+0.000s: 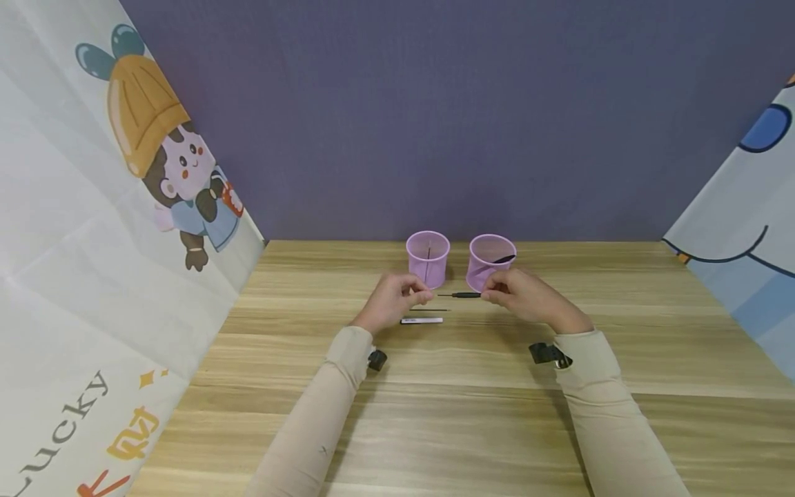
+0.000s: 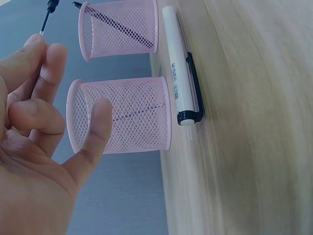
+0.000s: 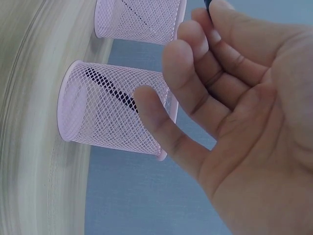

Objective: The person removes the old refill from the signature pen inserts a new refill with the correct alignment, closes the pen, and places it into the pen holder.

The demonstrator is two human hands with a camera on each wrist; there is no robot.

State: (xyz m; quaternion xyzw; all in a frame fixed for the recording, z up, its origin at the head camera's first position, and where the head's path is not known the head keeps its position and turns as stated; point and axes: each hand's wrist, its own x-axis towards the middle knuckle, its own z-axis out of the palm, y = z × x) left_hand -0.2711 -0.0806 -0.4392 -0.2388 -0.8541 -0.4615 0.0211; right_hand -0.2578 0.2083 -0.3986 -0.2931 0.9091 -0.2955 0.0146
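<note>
In the head view, my right hand [image 1: 522, 293] pinches the black barrel piece [image 1: 468, 295] of a pen, in front of the right pink mesh cup [image 1: 475, 273]. A thin refill [image 1: 445, 295] sticks out of this piece toward my left hand [image 1: 397, 300]. My left thumb and fingertips pinch the refill's thin end, which the left wrist view shows at the fingertips; its last part is hidden among the fingers. My other left fingers are spread or loosely bent. On the table below, a white pen [image 2: 175, 63] with a black clip lies beside a thin dark rod [image 1: 431, 310].
The left pink mesh cup [image 1: 437, 269] holds a thin dark stick [image 1: 428, 252]. A black pen [image 1: 504, 259] leans in the right cup. Both stand near the wooden table's [image 1: 459, 428] back edge, before a dark blue-grey panel [image 1: 447, 124]. Printed cloths hang at both sides.
</note>
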